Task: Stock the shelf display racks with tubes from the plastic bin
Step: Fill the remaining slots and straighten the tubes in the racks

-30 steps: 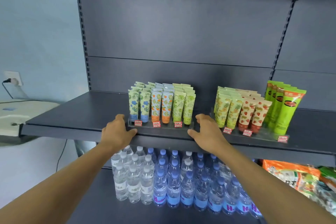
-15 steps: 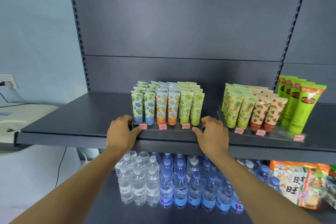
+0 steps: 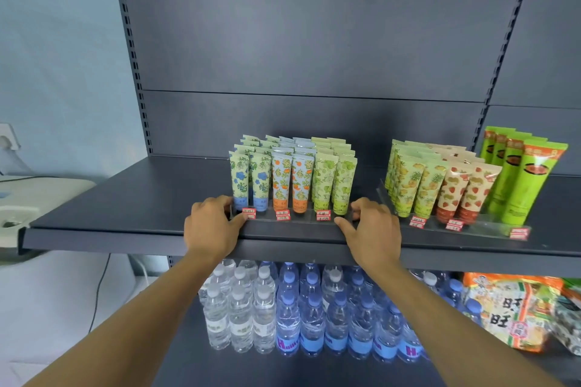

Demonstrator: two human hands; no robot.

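Both hands at the front of the grey shelf, one at each end of the clear display rack. Left hand grips the rack's left end, fingers curled over the corner, thumb along the front edge by a red price tag. Right hand grips the right end the same way, fingers curled, thumb lying along the front lip.

Rack holds upright tubes in rows: blue-flowered on the left, orange in the middle, green on the right. Rack sits at the shelf's front edge.

Against a second ago: both hands keep their hold on the rack ends; the rack reads squarer to the shelf edge, and the view has shifted so the shelf sits lower right in frame.

Second rack with fruit-print and bright green tubes stands to the right, apart. Water bottles and snack bags on the shelf below.
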